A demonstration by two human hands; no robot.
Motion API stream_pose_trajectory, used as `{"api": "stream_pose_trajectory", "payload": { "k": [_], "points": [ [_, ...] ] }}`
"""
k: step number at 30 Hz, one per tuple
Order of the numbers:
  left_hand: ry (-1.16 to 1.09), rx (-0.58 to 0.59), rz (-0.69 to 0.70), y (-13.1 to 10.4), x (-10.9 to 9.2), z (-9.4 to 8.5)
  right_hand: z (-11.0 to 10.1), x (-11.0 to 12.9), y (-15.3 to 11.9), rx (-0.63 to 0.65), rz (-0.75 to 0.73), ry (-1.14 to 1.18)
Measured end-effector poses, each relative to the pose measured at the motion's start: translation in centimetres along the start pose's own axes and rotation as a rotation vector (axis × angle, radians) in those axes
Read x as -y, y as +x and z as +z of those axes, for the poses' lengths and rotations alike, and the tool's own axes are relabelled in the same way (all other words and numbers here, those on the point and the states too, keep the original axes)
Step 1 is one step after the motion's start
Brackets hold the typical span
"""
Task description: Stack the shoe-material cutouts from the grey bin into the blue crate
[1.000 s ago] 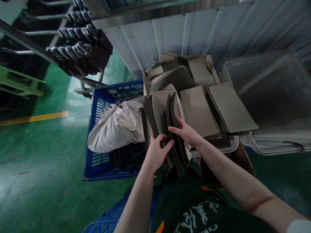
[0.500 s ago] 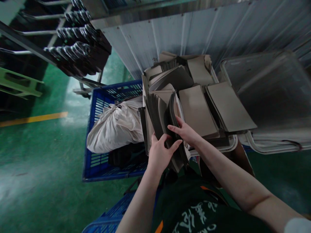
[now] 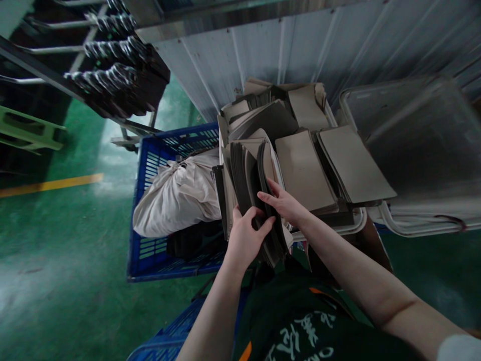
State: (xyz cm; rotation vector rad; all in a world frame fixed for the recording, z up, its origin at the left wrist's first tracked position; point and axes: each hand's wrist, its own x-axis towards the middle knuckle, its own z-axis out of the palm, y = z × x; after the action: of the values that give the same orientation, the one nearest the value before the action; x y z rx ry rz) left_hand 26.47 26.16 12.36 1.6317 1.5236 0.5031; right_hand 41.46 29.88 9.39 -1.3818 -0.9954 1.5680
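Dark, thin sheets [image 3: 244, 175] stand on edge, slightly curved, in the near left part of a white-rimmed tray [image 3: 358, 223]. My left hand [image 3: 246, 233] is closed round the near part of these sheets, thumb on the right side. Just to its right, my right hand [image 3: 283, 203] grips a thinner bundle of dark sheets [image 3: 265, 165], fingers on both sides of its edge. Flat grey-beige sheets [image 3: 306, 168] lie in piles to the right, and more sheets [image 3: 308, 108] fill the tray's far part.
A blue crate [image 3: 165, 276] with a white cloth bag [image 3: 182, 200] stands left of the tray. Metal hooks on a rack [image 3: 105, 80] hang at upper left. A translucent bin [image 3: 421, 145] is at right, before a corrugated wall [image 3: 259, 55]. A green stool [image 3: 30, 130] stands far left.
Both hands keep their hold on the sheets and have barely moved. My left thumb has shifted slightly left. The whole view has shifted a little.
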Motion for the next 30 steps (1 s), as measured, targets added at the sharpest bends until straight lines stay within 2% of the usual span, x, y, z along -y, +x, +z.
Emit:
{"api": "stream_pose_trajectory", "payload": {
  "k": [7,11,14,17,27,30],
  "points": [
    [0.053,-0.042,0.000,-0.3,0.0,0.4,0.0,0.2,-0.1,0.092,-0.055,0.079],
    [0.035,-0.118,0.051,-0.5,-0.5,0.8,-0.3,-0.1,0.0,-0.048,-0.114,-0.178],
    [0.134,-0.055,0.033,-0.5,-1.0,0.9,-0.5,-0.2,0.1,-0.140,-0.190,-0.364],
    [0.235,-0.040,-0.014,-0.3,-1.8,0.9,-0.6,0.0,0.2,-0.162,-0.170,-0.408],
    [0.461,-0.030,-0.063,0.2,-3.1,2.1,-0.5,-0.1,-0.2,-0.021,0.020,-0.232],
    [0.520,-0.043,-0.076,0.4,-3.4,2.4,-2.3,0.2,-0.3,-0.006,-0.037,-0.291]
  ]
}}
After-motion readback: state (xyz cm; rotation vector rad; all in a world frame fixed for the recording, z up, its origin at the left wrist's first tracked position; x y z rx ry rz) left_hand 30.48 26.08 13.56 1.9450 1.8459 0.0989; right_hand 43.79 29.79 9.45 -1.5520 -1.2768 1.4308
